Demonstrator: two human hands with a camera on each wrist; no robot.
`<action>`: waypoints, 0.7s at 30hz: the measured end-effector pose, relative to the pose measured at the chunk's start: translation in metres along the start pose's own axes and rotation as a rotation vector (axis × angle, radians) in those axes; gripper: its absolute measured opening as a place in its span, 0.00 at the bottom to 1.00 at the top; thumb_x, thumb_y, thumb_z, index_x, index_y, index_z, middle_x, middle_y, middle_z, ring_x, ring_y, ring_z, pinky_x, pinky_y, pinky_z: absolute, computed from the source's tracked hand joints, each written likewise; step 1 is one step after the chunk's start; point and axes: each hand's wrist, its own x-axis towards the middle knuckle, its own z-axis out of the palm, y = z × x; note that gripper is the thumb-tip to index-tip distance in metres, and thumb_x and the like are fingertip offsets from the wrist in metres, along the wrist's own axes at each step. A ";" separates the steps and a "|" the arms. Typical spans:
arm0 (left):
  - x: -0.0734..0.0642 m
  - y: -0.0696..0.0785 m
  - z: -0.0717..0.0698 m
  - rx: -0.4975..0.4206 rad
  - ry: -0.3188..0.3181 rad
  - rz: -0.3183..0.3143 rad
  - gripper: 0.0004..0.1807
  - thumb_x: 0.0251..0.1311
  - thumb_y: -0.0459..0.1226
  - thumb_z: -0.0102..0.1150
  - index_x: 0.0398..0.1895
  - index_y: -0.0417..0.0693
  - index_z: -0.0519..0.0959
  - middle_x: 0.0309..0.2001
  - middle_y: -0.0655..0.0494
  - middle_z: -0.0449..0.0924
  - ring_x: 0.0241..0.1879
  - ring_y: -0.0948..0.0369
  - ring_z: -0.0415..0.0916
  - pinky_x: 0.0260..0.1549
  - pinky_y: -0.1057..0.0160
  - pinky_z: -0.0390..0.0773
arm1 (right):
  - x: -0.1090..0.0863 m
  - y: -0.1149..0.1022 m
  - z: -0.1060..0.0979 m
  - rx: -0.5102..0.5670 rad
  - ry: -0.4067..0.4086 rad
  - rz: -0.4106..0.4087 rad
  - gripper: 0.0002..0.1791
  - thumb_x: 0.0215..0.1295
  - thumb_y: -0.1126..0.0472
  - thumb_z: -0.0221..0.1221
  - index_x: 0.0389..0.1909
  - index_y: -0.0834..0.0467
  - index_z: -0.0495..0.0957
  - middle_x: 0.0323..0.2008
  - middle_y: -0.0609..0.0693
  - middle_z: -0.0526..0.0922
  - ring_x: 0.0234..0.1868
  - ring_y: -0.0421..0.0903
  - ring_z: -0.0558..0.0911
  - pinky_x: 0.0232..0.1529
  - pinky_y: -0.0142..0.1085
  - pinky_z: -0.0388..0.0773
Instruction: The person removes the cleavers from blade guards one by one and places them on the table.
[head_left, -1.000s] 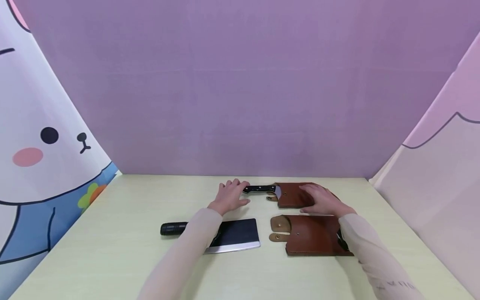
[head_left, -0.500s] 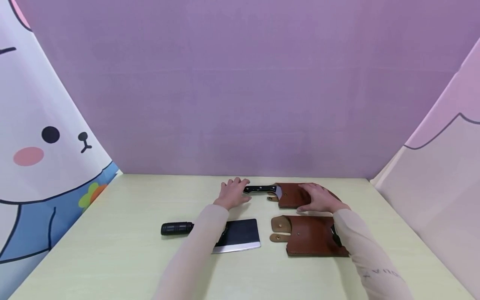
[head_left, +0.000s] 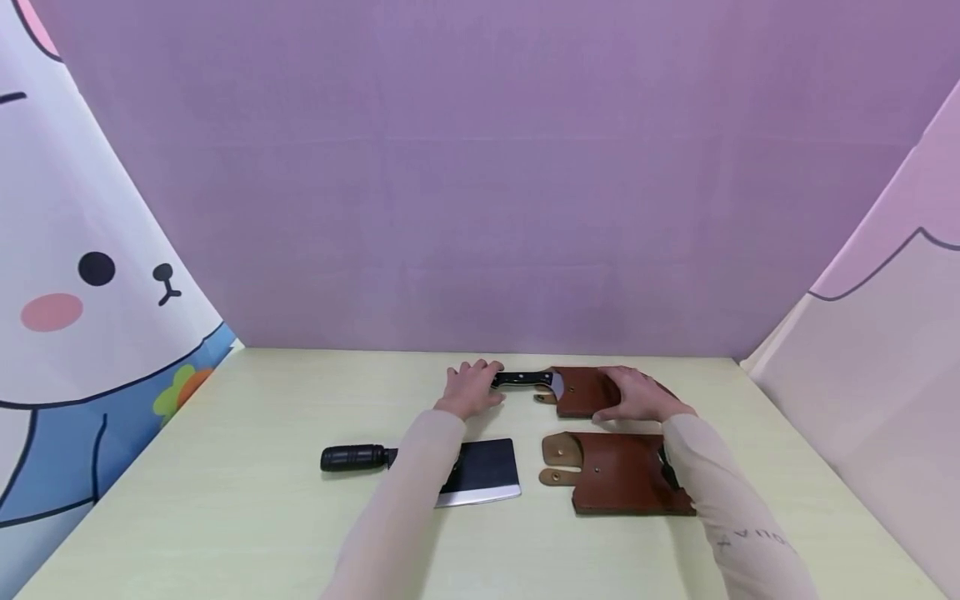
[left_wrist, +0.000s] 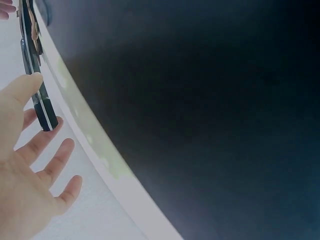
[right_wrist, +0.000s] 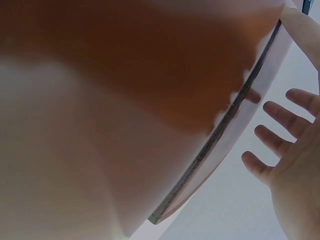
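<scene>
At the back of the table, a knife with a black riveted handle (head_left: 525,378) has its blade in a brown leather sheath (head_left: 577,393). My left hand (head_left: 469,392) is at the handle's end, fingers spread; in the left wrist view the handle (left_wrist: 46,114) lies between the thumb and fingers. My right hand (head_left: 641,395) lies over the sheath's right part, hiding some of it. Its fingers (right_wrist: 280,118) are straight and apart in the right wrist view.
A cleaver (head_left: 487,471) with a black ribbed handle lies at front left, partly under my left forearm. A second brown sheath (head_left: 626,471) with tan snap straps lies at front right, its right end behind my right sleeve. A purple backdrop (head_left: 480,183) stands behind the table (head_left: 225,500).
My left hand has shifted slightly right, closer along the knife handle. My right hand has moved a little left over the sheath. The knives and sheaths have stayed in place.
</scene>
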 end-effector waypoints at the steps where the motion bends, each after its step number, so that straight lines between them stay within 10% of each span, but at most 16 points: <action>1: 0.000 0.001 0.000 0.000 -0.001 0.001 0.28 0.56 0.50 0.58 0.61 0.58 0.67 0.58 0.54 0.70 0.53 0.48 0.68 0.52 0.43 0.62 | 0.000 0.000 0.000 0.002 -0.002 0.006 0.53 0.42 0.40 0.68 0.65 0.62 0.58 0.57 0.62 0.70 0.57 0.61 0.68 0.54 0.58 0.64; 21: 0.007 0.002 0.005 0.026 0.016 0.011 0.23 0.57 0.46 0.58 0.57 0.56 0.71 0.54 0.52 0.73 0.50 0.48 0.69 0.48 0.44 0.65 | 0.016 -0.004 -0.005 -0.020 -0.123 0.081 0.59 0.39 0.41 0.70 0.68 0.62 0.50 0.65 0.66 0.59 0.64 0.66 0.59 0.58 0.65 0.54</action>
